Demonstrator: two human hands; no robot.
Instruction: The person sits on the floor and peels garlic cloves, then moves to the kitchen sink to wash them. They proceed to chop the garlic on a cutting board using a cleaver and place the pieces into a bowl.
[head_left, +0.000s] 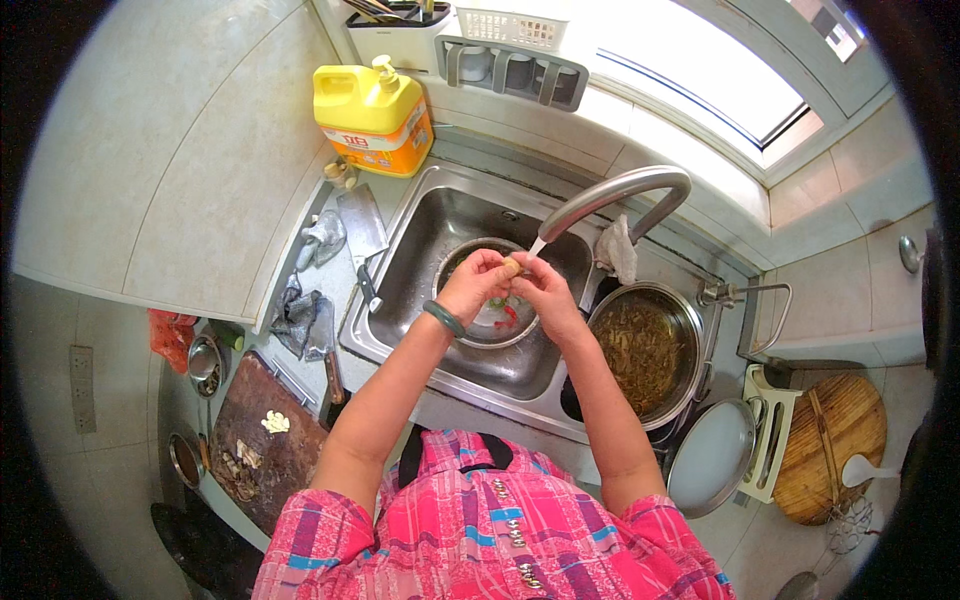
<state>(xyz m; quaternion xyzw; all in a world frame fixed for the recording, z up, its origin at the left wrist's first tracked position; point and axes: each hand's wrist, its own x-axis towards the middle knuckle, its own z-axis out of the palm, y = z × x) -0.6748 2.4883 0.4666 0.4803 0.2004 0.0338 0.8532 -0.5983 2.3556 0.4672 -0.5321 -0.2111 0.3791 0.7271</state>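
Note:
Both my hands meet under the spout of the curved steel faucet, above a round metal bowl in the stainless steel sink. My left hand, below a green bangle on the wrist, pinches a small yellowish piece of food, perhaps ginger. The fingers of my right hand touch or nearly touch the same piece; whether they grip it is hard to tell. Red chili pieces and some green bits lie in the bowl, partly hidden by my hands.
Left of the sink lie a cleaver, a wood-handled knife and crumpled rags. Farther left, a cutting board bears peeled garlic. A yellow detergent jug stands behind. On the right is a pot of soaking brown strips.

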